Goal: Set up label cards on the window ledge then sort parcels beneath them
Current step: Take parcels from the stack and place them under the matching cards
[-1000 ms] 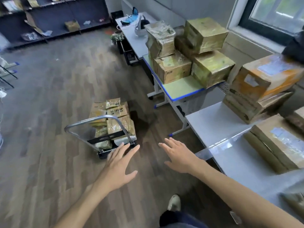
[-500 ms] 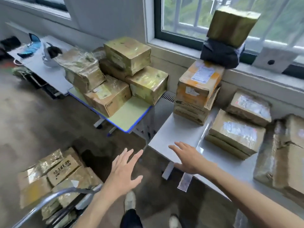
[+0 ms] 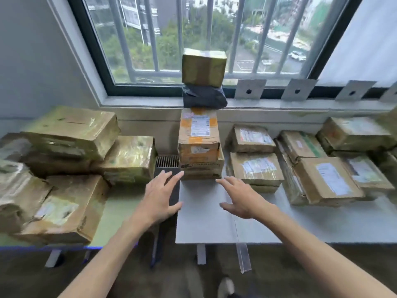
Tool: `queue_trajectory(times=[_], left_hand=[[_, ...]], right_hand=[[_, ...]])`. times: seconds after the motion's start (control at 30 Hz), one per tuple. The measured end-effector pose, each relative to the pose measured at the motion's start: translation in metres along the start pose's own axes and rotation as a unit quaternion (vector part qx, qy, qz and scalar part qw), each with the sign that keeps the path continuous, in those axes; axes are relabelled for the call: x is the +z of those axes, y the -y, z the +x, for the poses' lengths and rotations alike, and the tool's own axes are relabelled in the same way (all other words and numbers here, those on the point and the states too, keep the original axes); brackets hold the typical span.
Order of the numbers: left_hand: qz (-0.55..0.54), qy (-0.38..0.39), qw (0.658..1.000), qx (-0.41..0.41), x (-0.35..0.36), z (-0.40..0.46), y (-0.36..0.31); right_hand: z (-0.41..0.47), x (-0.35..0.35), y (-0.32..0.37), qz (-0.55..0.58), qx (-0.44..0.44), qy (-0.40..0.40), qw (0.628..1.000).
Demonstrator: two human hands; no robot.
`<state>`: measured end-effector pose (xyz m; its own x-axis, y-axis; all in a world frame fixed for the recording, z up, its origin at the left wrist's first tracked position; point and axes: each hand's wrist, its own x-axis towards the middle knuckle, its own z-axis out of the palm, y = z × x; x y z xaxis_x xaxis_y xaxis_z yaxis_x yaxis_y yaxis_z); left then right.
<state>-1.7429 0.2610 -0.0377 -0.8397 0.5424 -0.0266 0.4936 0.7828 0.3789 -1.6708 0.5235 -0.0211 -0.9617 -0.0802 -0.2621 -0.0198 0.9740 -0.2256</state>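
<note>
Both my hands reach forward, empty, with fingers spread. My left hand (image 3: 159, 195) hovers over the gap between the two tables. My right hand (image 3: 239, 197) is above the white table (image 3: 202, 216). Just beyond the fingertips stands a stack of cardboard parcels (image 3: 199, 145) with orange tape. On the window ledge (image 3: 279, 104) above it lie a black bag parcel (image 3: 204, 96) and a taped box (image 3: 203, 67). Grey label cards (image 3: 249, 89) (image 3: 298, 89) (image 3: 353, 90) lean against the window along the ledge.
Tape-wrapped parcels (image 3: 73, 160) pile up on the green table (image 3: 113, 214) at left. Several labelled boxes (image 3: 322, 168) lie on the white table at right. A clear plastic strip (image 3: 242, 252) overhangs the front edge. A radiator grille (image 3: 167, 161) shows between the tables.
My view has swung from the floor trolley up and right to face the window. Both open hands now reach toward the orange-taped stack.
</note>
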Motion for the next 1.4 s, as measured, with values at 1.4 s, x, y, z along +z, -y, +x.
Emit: queue_trajectory(times=[1.4], left_hand=[[0.074, -0.031, 0.992, 0.102, -0.190, 0.479, 0.025]], right_hand=[[0.372, -0.285, -0.107, 0.025, 0.057, -0.169, 0.984]])
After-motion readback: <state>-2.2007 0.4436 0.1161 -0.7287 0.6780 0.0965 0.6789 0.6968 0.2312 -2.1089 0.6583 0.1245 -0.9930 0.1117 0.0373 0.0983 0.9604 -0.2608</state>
